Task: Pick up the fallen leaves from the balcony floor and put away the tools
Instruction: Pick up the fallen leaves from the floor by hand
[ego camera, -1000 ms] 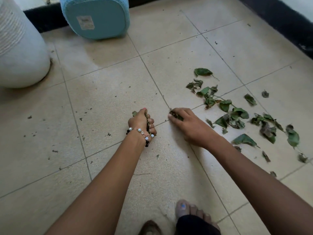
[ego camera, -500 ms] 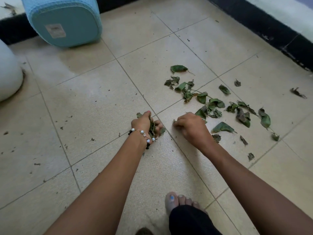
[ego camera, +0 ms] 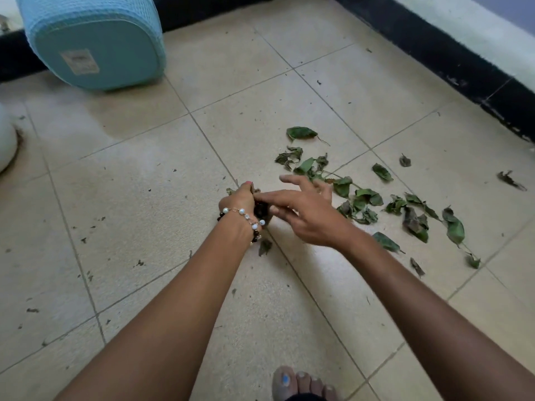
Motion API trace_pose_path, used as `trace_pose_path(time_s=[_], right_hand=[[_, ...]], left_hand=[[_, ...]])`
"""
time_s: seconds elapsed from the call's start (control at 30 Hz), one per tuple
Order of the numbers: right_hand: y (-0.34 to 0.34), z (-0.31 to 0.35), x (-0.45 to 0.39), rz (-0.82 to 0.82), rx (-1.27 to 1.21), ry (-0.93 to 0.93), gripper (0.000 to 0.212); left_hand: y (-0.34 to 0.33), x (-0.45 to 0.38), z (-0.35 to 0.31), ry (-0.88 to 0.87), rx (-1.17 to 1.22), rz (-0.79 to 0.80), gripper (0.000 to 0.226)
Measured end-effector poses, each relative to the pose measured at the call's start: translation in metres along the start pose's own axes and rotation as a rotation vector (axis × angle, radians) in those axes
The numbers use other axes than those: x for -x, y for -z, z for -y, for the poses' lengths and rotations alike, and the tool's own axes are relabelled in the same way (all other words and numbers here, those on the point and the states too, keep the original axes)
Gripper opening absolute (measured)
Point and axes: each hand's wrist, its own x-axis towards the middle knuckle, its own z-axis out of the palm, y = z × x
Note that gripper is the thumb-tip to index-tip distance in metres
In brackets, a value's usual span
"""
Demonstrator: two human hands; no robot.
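Observation:
Several green and dried leaves (ego camera: 367, 196) lie scattered over the beige floor tiles to the right of centre. My left hand (ego camera: 238, 202), with a bead bracelet at the wrist, grips a dark bunch of gathered leaves (ego camera: 261, 209) just above the floor. My right hand (ego camera: 307, 211) is beside it with fingers spread and straight, fingertips reaching to the bunch. One small leaf (ego camera: 265, 246) lies on the floor under my left wrist. No tools show in view.
A light blue bin (ego camera: 92, 44) lies tipped at the back left. A white rounded pot (ego camera: 5, 140) pokes in at the left edge. A black skirting and pale wall (ego camera: 463, 62) run along the right. My bare foot (ego camera: 301, 383) is at the bottom.
My right hand has left the floor, opened its fingers and moved left onto the bunch in my left hand. The view has shifted a little.

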Motion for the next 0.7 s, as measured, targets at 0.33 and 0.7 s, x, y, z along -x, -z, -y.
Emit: trace_pose_path(time_s=[0.33,0.7], right_hand=[[0.055,-0.060,-0.098,-0.013,0.247,-0.313,0.073],[0.008,-0.071,-0.096,-0.193,0.442,0.048,0.022]], left_hand=[[0.009,-0.018,-0.013,0.010,-0.091,0.062,0.030],[0.010,-0.023,-0.020,0.062,-0.088,0.097,0.032]])
